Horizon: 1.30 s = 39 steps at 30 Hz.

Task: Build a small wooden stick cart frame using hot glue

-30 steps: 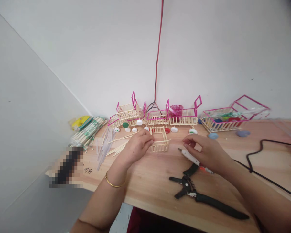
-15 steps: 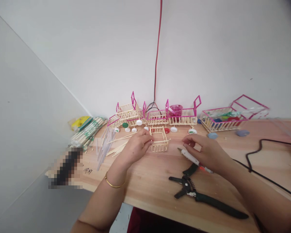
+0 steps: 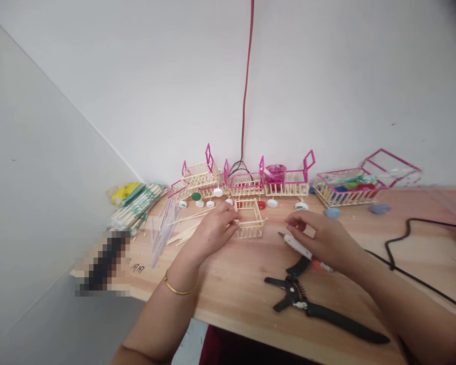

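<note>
My left hand (image 3: pixel 213 230) pinches the left side of a small open box frame of pale wooden sticks (image 3: pixel 251 219) that stands on the wooden table (image 3: pixel 228 284). My right hand (image 3: pixel 325 237) is curled around a white glue gun (image 3: pixel 298 246), whose nozzle points left toward the frame, a short gap away. A gold bangle (image 3: pixel 178 288) sits on my left wrist.
Black pliers (image 3: pixel 319 309) lie near the front edge. Loose sticks (image 3: pixel 182 230) and a wrapped bundle of sticks (image 3: pixel 137 205) lie at the left. Finished stick-and-pink-frame baskets (image 3: pixel 251 182) line the wall, with bottle caps (image 3: pixel 272 203) before them. A black cord (image 3: pixel 410 263) crosses the right side.
</note>
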{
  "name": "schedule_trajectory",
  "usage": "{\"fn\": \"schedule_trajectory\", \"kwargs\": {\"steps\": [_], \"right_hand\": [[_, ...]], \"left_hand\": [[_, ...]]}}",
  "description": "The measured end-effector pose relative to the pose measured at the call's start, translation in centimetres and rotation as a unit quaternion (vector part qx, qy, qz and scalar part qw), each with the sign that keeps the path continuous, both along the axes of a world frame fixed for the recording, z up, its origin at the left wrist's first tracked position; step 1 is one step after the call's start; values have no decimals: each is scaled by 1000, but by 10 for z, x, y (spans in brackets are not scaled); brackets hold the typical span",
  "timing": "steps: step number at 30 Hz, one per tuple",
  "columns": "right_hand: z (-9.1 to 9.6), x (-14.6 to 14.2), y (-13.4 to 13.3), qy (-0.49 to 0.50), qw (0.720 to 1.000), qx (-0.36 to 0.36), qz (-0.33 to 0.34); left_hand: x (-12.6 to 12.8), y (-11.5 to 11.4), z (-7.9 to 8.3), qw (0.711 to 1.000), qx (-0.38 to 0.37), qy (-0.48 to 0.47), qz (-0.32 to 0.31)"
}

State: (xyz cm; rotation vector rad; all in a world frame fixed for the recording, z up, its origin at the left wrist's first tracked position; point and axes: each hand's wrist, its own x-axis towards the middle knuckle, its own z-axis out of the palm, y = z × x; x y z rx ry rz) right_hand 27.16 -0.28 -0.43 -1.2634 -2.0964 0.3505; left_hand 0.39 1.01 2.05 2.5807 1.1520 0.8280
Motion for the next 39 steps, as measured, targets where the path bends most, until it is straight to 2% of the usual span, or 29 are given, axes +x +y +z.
{"fn": "schedule_trajectory", "kwargs": {"steps": [10,17,24,31,35,39], "right_hand": [[-3,1,0,-3,1000,5,-2],[-2,1,1,-5,1000,9,-6],[-3,1,0,-4,1000,8,-1],[1,-2,0,-4,1000,24,-2],[6,-8,-4,-4,1000,29,1],[15,-18,-8,-14,1000,18,17]], "left_hand": [[-1,-1,3,1000,-10,-17,2],[-6,-4,12,977,-121,-173,-18],[-7,-4,10,956,-6,-286,69],[-6,-4,12,968,28,-239,75],[-8,-3,15,972,19,-219,76],[-11,3,11,972,-19,-217,91]]}}
